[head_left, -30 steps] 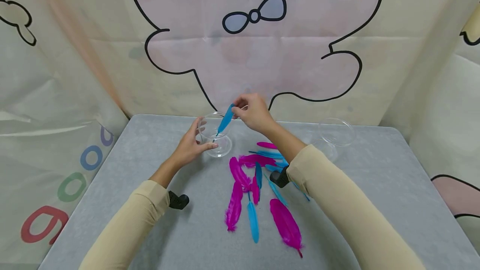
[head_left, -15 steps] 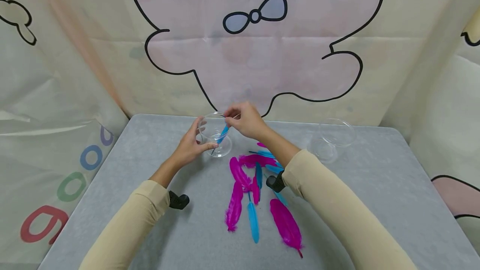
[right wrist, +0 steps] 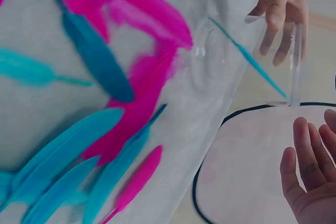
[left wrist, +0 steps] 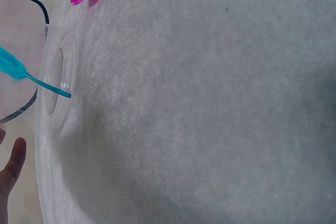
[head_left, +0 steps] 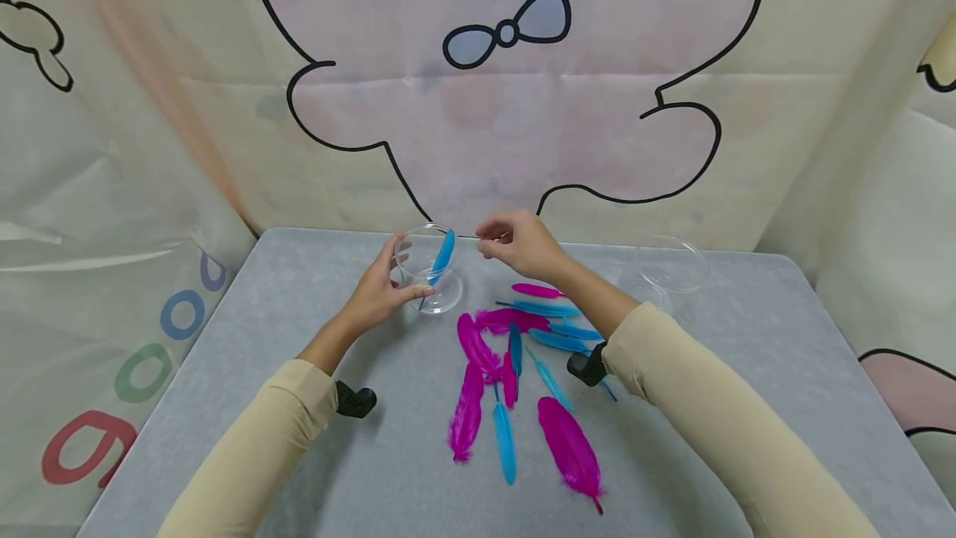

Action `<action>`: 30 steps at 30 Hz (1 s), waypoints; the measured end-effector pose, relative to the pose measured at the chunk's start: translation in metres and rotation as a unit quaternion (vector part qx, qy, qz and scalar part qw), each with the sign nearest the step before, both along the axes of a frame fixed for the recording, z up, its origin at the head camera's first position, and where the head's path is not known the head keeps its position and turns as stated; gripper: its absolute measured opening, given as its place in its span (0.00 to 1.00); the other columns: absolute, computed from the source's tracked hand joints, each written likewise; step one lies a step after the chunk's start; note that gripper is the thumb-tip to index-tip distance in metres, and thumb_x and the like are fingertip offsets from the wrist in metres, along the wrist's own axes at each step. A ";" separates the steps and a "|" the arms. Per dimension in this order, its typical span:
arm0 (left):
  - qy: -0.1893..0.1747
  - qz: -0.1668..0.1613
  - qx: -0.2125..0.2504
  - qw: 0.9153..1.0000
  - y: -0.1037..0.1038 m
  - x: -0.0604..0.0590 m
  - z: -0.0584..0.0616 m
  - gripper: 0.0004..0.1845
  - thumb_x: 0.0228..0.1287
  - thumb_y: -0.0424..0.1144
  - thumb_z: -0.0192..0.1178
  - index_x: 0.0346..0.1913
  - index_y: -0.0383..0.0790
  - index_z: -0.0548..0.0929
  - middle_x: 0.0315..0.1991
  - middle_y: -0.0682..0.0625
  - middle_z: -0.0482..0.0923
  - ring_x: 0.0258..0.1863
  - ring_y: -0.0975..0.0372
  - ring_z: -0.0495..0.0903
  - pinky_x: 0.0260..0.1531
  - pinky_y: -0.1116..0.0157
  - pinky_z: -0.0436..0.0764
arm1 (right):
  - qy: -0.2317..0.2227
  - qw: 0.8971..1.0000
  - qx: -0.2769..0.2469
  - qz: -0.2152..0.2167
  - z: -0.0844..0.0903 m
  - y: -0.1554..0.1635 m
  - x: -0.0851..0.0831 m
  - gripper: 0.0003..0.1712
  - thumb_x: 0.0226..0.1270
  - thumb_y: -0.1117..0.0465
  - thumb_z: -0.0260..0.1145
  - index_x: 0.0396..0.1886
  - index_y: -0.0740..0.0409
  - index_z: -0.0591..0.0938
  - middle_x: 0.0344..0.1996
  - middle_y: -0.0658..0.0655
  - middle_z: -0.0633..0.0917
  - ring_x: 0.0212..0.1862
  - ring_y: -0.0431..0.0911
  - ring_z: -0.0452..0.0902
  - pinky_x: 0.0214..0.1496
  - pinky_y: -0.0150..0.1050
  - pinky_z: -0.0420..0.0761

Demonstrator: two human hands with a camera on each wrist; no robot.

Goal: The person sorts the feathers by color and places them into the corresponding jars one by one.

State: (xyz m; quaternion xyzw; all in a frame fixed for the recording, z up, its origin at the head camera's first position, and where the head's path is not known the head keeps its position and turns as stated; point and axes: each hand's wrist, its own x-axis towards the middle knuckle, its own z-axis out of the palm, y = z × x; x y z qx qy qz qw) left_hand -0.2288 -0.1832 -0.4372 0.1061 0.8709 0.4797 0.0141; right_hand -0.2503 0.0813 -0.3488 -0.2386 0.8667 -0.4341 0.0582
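My left hand [head_left: 376, 293] grips a clear, footed cup [head_left: 415, 262] near the table's back edge, thumb in front and fingers round the far side. One blue feather [head_left: 444, 252] leans inside it, quill end down; the left wrist view shows that quill [left wrist: 50, 86] through the clear wall. To the right of the cup, my right hand [head_left: 525, 246] hovers apart from the rim with loosely bent fingers and nothing between them. In the right wrist view its fingers [right wrist: 310, 163] are spread slightly, below the cup.
Several pink feathers [head_left: 569, 447] and blue feathers [head_left: 504, 438] lie loose in the middle of the grey table [head_left: 754, 405]. Another clear cup [head_left: 670, 282] stands at the back right. A printed curtain [head_left: 336, 106] hangs right behind the table.
My right hand lowered the blue feather into the cup, let go of it, and drew back to the right. My left hand has stayed on the cup.
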 end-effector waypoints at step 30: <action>0.011 -0.004 -0.006 1.000 0.000 0.002 0.000 0.54 0.58 0.46 0.74 0.79 0.43 0.48 0.76 0.43 0.57 0.72 0.42 0.61 0.60 0.41 0.72 | -0.022 0.997 0.077 0.019 -0.073 0.114 0.032 0.14 0.63 0.69 0.71 0.47 0.70 0.84 0.36 0.56 0.87 0.42 0.51 0.82 0.51 0.51 0.82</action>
